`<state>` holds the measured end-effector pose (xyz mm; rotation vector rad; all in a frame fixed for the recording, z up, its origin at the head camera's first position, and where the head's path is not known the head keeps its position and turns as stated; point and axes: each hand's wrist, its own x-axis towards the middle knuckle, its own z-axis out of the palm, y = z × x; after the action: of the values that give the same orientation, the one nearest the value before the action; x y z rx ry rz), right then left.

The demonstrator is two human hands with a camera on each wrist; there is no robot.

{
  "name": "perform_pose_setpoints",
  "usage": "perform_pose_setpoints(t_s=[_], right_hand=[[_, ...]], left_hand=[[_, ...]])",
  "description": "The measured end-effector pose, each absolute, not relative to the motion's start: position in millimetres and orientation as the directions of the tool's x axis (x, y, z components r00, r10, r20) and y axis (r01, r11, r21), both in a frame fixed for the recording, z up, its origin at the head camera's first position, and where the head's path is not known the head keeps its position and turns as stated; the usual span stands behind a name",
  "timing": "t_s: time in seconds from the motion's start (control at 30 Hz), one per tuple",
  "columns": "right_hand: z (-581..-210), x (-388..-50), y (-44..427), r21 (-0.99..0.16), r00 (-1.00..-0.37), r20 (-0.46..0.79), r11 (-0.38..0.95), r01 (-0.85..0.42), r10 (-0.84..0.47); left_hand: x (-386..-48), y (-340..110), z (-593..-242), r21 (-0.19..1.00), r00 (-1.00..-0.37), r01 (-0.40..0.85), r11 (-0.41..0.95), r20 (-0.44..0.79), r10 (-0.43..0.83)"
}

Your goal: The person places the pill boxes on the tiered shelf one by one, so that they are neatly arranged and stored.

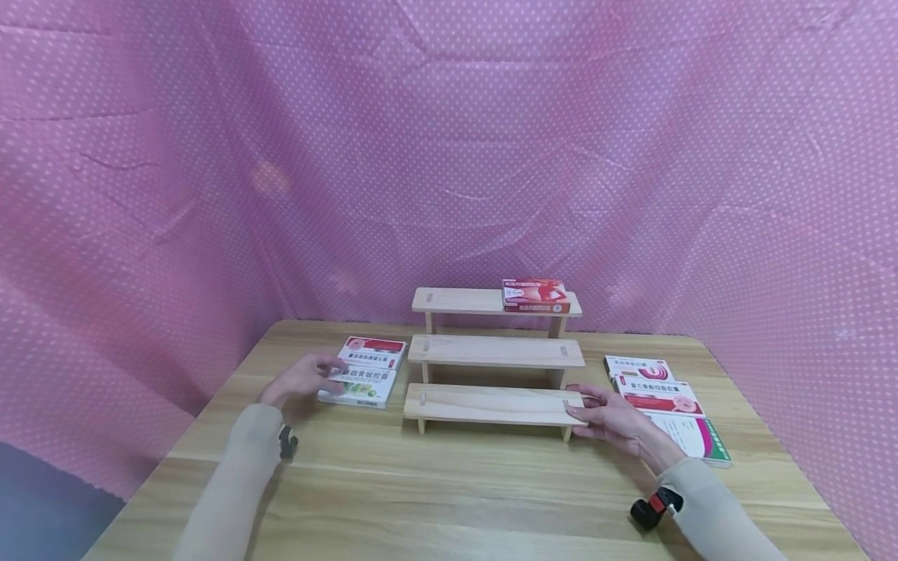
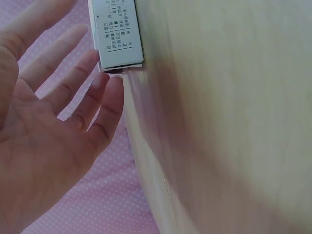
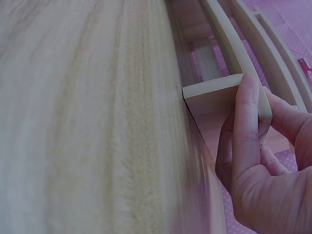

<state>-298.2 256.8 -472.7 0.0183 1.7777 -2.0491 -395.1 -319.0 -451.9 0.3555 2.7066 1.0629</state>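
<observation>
A three-step wooden display rack stands on the table. My right hand grips the right end of its lowest step; in the right wrist view, fingers of this hand wrap the step's corner beside the leg. At the left, my left hand is over the edge of two white medicine boxes, a red-banded one behind and a green-pictured one in front. Loosely bent fingers lie beside a box end in the left wrist view; whether they touch it I cannot tell.
A red medicine box lies on the right of the rack's top step. Several more boxes lie in a column on the right side of the wooden table. A pink dotted cloth hangs behind.
</observation>
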Motion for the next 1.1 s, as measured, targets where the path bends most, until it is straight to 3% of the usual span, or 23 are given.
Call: perform_pose_setpoints(t_s=[0.27,0.67,1.1], right_hand=[[-474,-298,257,-0.947,-0.910,-0.275,-0.077,0.312,-0.309],[-473,-298,257,-0.954,-0.908,-0.265,-0.050,0.296,-0.324],[-473,-298,257,-0.953,-0.908,-0.264,-0.059,0.298,-0.324]], left_hand=[[-394,-325,-454,0.650,-0.926,0.206,0.731,-0.113,0.361],[-390,-323,-456,0.641,-0.925,0.133,0.756,-0.193,0.327],[-387,-332,-452,0.677,-0.913,0.147,0.722,-0.189,0.363]])
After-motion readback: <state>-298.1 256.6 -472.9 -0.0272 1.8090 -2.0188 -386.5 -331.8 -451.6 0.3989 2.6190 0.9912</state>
